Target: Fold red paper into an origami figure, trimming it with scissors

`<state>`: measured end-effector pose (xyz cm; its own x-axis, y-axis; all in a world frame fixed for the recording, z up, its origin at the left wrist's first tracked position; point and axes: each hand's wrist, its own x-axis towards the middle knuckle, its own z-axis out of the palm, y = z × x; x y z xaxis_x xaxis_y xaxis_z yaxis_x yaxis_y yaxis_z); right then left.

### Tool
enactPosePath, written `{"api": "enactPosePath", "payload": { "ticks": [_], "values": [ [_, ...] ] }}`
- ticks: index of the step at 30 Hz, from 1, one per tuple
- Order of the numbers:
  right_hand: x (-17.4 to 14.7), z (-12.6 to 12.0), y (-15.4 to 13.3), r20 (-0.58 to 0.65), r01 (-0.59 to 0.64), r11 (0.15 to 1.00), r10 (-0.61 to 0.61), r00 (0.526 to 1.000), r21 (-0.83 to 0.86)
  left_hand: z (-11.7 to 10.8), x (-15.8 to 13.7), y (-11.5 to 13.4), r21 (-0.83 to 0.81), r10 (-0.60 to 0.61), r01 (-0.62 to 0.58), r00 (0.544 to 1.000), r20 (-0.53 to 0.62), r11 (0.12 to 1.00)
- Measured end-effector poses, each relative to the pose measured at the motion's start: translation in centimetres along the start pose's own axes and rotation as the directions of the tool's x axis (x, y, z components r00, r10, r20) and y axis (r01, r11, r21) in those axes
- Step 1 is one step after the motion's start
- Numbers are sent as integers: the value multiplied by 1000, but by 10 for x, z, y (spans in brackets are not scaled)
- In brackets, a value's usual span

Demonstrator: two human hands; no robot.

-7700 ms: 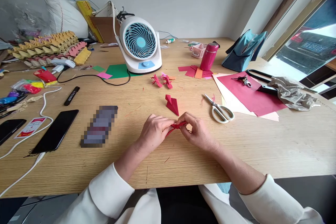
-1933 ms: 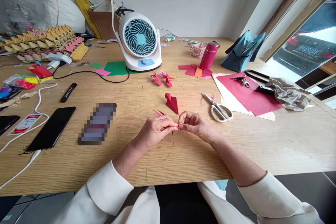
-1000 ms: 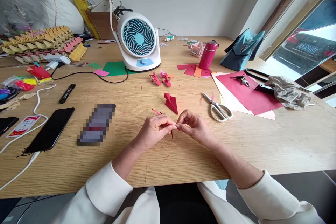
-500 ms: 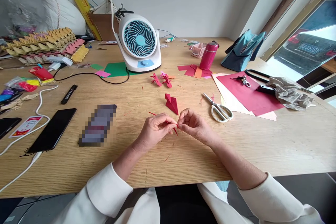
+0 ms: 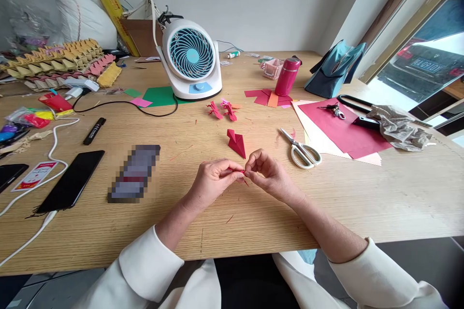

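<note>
My left hand (image 5: 216, 177) pinches a narrow piece of red paper (image 5: 247, 182), mostly hidden by the fingers. Fingertip to fingertip with it, my right hand (image 5: 266, 172) is closed on the same paper's end. A thin red tip pokes out below the fingers. Just beyond the hands lies a folded red paper piece (image 5: 236, 144) with a pointed end towards me. Two small folded red paper figures (image 5: 214, 110) (image 5: 229, 110) sit farther back. White-handled scissors (image 5: 305, 154) rest to the right of my right hand, blades pointing away.
A white fan (image 5: 195, 89) stands at the back, near a pink bottle (image 5: 287, 77). Red sheets (image 5: 344, 130) with keys (image 5: 334, 109) lie right. Left are a black phone (image 5: 72, 181), a marker (image 5: 94, 131), a white cable (image 5: 56, 140) and a blurred-out slab (image 5: 134, 174). Thin red scraps dot the wooden table (image 5: 174, 231).
The red strip that stuck out above my left hand no longer shows, and less of its tip shows below. Both hands stay in nearly the same place, still pinching.
</note>
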<state>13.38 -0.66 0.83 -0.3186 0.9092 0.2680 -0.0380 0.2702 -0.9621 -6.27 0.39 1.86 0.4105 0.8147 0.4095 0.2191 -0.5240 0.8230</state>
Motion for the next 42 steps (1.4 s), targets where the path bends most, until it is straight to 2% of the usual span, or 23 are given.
{"api": "enactPosePath", "payload": {
  "ticks": [5, 8, 12, 15, 18, 20, 23, 27, 34, 36, 39, 42],
  "values": [
    [-1, 0, 0, 14, 6, 1000, -6, 1000, 28, 0, -1, -3, 28, -12, 12, 1000, -9, 1000],
    [-2, 1, -1, 48, -3, 999, 1, 999, 47, 1, -3, -5, -5, -58, 58, 998, 15, 998],
    [-5, 4, -7, -5, 22, 989, -23, 1000, -146, 2, -4, -7, -76, -103, 107, 993, 58, 991],
    [-6, 6, -11, -43, 46, 967, -58, 997, -252, 3, -3, -7, -57, -87, 90, 995, 53, 994],
    [-5, 6, -10, -38, 21, 978, -30, 999, -206, 3, -1, -5, -17, -31, 32, 999, 31, 999],
    [-3, 4, -7, -29, 3, 990, -7, 1000, -139, 3, 0, -3, -53, -5, 7, 1000, 22, 999],
    [-1, 0, 0, 8, -47, 999, 47, 999, -26, 3, 2, 1, -103, -5, 5, 1000, -3, 995],
    [1, -1, 5, 20, -86, 992, 85, 996, 88, 3, 3, 1, -91, -3, 2, 1000, 0, 996],
    [1, 1, 4, -12, -88, 990, 90, 996, 108, 3, 1, -3, -44, 18, -19, 1000, -8, 999],
    [2, -1, 2, 20, -140, 982, 138, 990, 123, 3, 0, 0, -39, 19, -20, 1000, -14, 999],
    [2, -5, -4, 108, -233, 971, 227, 968, 51, 3, 0, 2, -61, 24, -27, 999, -45, 998],
    [2, -7, -9, 115, -246, 969, 247, 962, -25, 2, 1, 2, -37, 59, -62, 994, -87, 997]
  ]
}}
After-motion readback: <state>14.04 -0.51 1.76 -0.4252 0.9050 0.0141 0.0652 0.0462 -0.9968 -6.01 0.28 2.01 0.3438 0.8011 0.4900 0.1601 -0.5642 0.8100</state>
